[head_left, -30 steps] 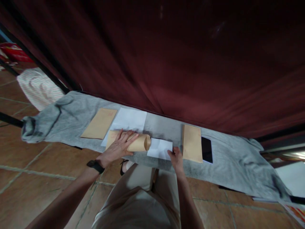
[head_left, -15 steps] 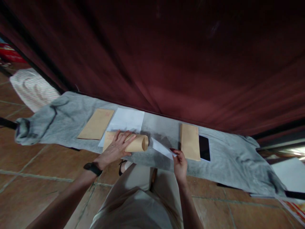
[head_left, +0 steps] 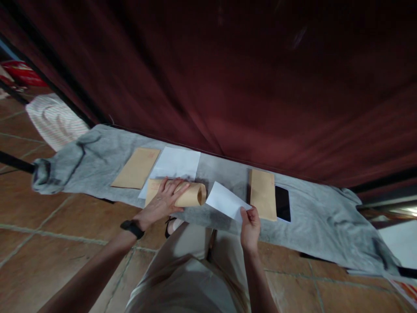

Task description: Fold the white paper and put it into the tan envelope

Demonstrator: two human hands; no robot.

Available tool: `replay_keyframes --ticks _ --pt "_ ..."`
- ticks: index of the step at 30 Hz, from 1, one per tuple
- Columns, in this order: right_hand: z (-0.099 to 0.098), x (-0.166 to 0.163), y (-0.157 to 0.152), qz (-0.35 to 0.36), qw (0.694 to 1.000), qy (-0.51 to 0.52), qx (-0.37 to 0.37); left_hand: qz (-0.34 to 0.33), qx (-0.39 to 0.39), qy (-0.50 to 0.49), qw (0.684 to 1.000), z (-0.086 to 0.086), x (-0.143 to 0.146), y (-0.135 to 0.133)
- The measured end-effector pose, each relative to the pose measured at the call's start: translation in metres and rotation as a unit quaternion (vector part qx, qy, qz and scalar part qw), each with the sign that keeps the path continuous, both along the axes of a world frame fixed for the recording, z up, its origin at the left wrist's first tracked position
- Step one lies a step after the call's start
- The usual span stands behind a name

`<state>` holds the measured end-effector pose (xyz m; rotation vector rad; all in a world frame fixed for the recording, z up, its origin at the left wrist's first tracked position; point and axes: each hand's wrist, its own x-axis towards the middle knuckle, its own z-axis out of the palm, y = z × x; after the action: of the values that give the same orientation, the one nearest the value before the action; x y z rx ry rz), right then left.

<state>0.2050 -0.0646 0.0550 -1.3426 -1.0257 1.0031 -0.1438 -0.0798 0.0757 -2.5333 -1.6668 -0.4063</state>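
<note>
My left hand (head_left: 164,198), with a dark band on the wrist, grips a brown paper envelope (head_left: 193,194) across its middle. Its fingers lie over the top and the thumb is at the near edge. The envelope's right end bulges into a rounded opening that faces my other hand. Between thumb and fingers, my right hand (head_left: 250,219) pinches a folded white paper (head_left: 226,201) by its right end. The paper's left end is close to the envelope's mouth, just outside it. White sheets (head_left: 177,161) lie partly under the held envelope.
Another brown envelope (head_left: 136,167) lies at the left. A stack of brown envelopes (head_left: 263,193) sits at the right beside a dark-screened phone (head_left: 282,203). Everything rests on a grey cloth (head_left: 319,217) over a narrow surface, with a dark red curtain (head_left: 208,87) behind it.
My right hand has turned the white paper so its broad face shows upward. My left hand keeps its hold on the envelope. The whole view has shifted slightly.
</note>
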Motion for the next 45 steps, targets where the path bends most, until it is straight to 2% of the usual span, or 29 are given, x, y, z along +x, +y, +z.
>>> replay_keyframes --ticks 5,10,18,27,31,35,40,45 --pt "-0.002 -0.005 -0.004 0.017 0.999 -0.026 0.014 0.001 -0.001 0.01 1.0 0.005 0.005 -0.002" --pt "-0.013 -0.008 -0.004 0.038 0.997 -0.054 0.04 -0.003 -0.018 0.02 1.0 0.01 0.009 0.001" --pt "-0.031 0.006 0.003 0.069 0.992 -0.104 -0.001 -0.04 -0.042 0.027 0.998 0.013 0.011 0.015" --pt "-0.035 -0.003 0.002 0.097 0.988 -0.117 -0.028 -0.073 -0.078 0.031 0.994 0.016 0.022 0.02" --pt "-0.033 -0.006 0.0 0.142 0.977 -0.156 -0.042 -0.086 -0.099 0.027 0.991 0.021 0.027 0.025" --pt "-0.028 -0.005 0.0 0.145 0.969 -0.194 -0.055 -0.098 -0.116 0.035 0.988 0.023 0.032 0.03" --pt "-0.027 -0.009 0.007 0.16 0.968 -0.184 -0.059 -0.123 -0.123 0.032 0.984 0.016 0.043 0.037" --pt "-0.028 -0.014 0.016 0.165 0.959 -0.217 -0.081 -0.131 -0.174 0.04 0.975 0.01 0.049 0.046"
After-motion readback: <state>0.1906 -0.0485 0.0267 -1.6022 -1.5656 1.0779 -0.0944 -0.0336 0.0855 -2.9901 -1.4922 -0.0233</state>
